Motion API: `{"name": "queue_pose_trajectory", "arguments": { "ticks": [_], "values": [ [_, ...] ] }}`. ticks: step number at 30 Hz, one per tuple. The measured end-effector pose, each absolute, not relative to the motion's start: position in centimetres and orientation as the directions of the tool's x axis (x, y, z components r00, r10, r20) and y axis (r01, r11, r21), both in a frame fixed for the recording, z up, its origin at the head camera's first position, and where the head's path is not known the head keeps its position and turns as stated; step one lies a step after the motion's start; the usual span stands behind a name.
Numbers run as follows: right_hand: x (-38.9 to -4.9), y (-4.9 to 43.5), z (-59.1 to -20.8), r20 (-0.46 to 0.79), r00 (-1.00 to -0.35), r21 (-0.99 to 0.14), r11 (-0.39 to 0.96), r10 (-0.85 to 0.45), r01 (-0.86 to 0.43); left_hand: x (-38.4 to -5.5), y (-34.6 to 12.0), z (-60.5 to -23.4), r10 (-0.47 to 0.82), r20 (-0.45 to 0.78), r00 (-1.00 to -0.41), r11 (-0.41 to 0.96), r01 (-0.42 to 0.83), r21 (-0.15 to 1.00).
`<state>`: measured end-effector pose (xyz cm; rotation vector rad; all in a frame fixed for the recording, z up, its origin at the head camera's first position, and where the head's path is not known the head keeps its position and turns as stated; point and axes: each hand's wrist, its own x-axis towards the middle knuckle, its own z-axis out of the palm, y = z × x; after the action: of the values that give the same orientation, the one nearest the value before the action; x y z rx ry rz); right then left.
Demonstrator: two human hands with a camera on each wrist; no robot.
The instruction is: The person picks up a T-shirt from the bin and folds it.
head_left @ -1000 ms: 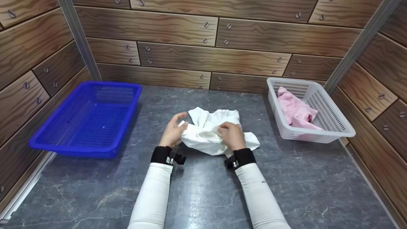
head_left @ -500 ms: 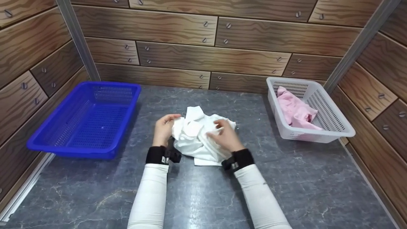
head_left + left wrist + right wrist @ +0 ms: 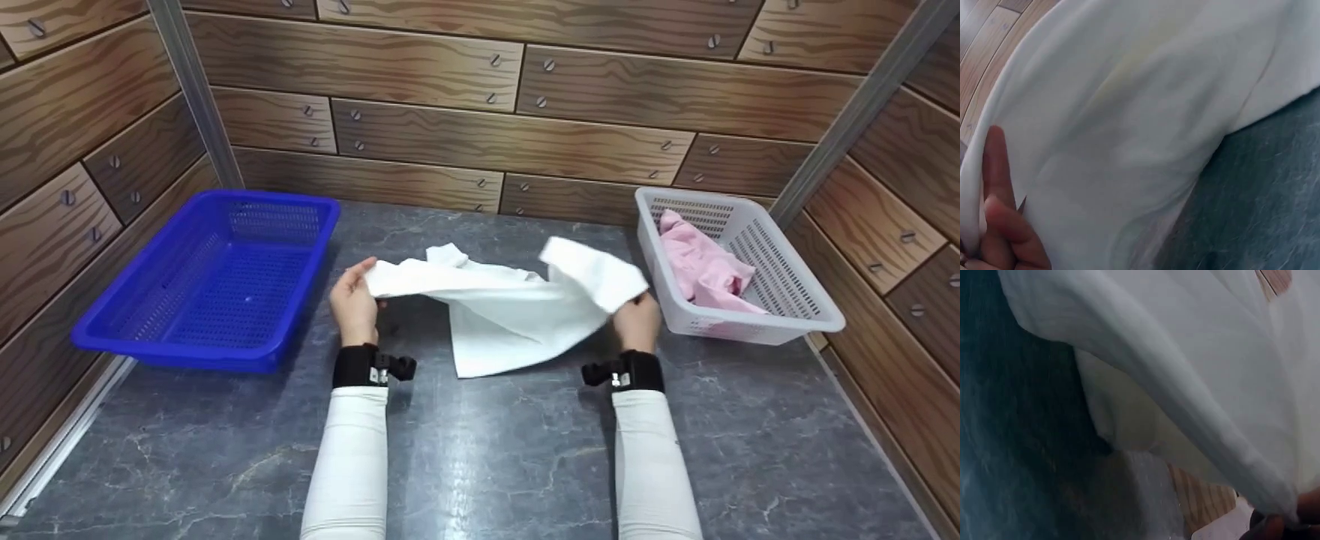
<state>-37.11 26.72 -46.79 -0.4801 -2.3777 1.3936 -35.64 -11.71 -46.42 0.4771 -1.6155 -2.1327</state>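
A white T-shirt [image 3: 510, 311] is stretched between both hands over the middle of the table, its lower part hanging in folds. My left hand [image 3: 354, 309] pinches one edge of it. In the left wrist view the fingers [image 3: 998, 169] and thumb lie around the cloth's edge. On the other side, my right hand [image 3: 637, 322] holds a gathered corner, and a flap of the cloth stands up beside it. The right wrist view shows the fingertips [image 3: 1272, 527] at the bunched fabric [image 3: 1252, 478], most of that hand being out of frame.
A blue plastic basket [image 3: 259, 358] stands on the left of the grey marbled table [image 3: 495, 457]. At the right stands a white basket [image 3: 750, 326] with a pink cloth [image 3: 701, 262] in it, close beyond my right hand. Wood-patterned walls [image 3: 420, 124] enclose the back and sides.
My hands have moved apart, the left hand to the left and the right hand to the right. The T-shirt, bunched up before, is now spread wide between them.
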Motion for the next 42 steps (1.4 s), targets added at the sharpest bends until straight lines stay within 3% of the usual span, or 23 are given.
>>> {"name": "queue_pose_trajectory", "arguments": {
  "ticks": [4, 7, 9, 12, 15, 18, 21, 25, 29, 34, 36, 38, 42],
  "values": [
    [-37.0, 27.6, -47.4, 0.056, -0.877, -0.875, 0.446, 0.476, 0.186, -35.4, -11.3, -46.2, -0.357, -0.034, -0.934, -0.108, 0.005, 0.994],
    [-37.0, 26.2, -47.3, 0.18, -0.829, -0.892, 0.443, 0.529, 0.088, -35.2, -10.9, -45.8, -0.286, -0.011, -0.958, -0.028, -0.003, 1.0],
    [-36.8, 24.5, -46.9, 0.315, -0.813, -0.878, 0.475, 0.49, -0.054, -34.9, -10.6, -45.4, -0.268, 0.057, -0.962, -0.001, 0.06, 0.998],
    [-36.1, 20.8, -46.0, 0.458, -0.845, -0.825, 0.485, 0.274, -0.29, -34.2, -9.7, -44.6, -0.21, 0.192, -0.959, 0.028, 0.19, 0.981],
    [-34.8, 16.8, -45.1, 0.506, -0.861, -0.764, 0.436, -0.054, -0.476, -33.4, -8.4, -43.6, -0.063, 0.28, -0.958, 0.078, 0.275, 0.958],
    [-33.3, 13.9, -44.5, 0.517, -0.802, -0.661, 0.457, -0.298, -0.595, -32.6, -7.2, -42.5, 0.115, 0.29, -0.95, 0.143, 0.305, 0.942],
    [-32.5, 12.7, -44.3, 0.544, -0.752, -0.504, 0.572, -0.372, -0.647, -32.2, -6.6, -41.8, 0.194, 0.293, -0.936, 0.269, 0.338, 0.902],
    [-32.5, 13.7, -44.1, 0.598, -0.722, -0.333, 0.712, -0.348, -0.618, -32.0, -6.6, -41.8, 0.149, 0.358, -0.922, 0.534, 0.38, 0.756],
    [-32.6, 16.1, -42.9, 0.547, -0.773, -0.311, 0.78, -0.321, -0.543, -32.4, -6.9, -42.2, 0.001, 0.524, -0.852, 0.701, 0.374, 0.607],
    [-33.4, 20.0, -40.7, 0.436, -0.866, -0.37, 0.828, -0.245, -0.421, -32.9, -8.3, -41.9, -0.283, 0.701, -0.655, 0.692, 0.367, 0.622],
    [-34.2, 21.6, -39.3, 0.397, -0.885, -0.379, 0.834, -0.245, -0.401, -33.2, -9.0, -41.6, -0.349, 0.708, -0.614, 0.662, 0.373, 0.65],
    [-35.2, 23.0, -37.6, 0.374, -0.895, -0.411, 0.822, -0.242, -0.394, -33.4, -9.7, -40.8, -0.37, 0.698, -0.613, 0.63, 0.386, 0.673],
    [-37.0, 25.5, -33.8, 0.456, -0.86, -0.453, 0.772, -0.228, -0.445, -34.7, -10.8, -37.7, -0.326, 0.692, -0.644, 0.592, 0.431, 0.681]
  ]
}}
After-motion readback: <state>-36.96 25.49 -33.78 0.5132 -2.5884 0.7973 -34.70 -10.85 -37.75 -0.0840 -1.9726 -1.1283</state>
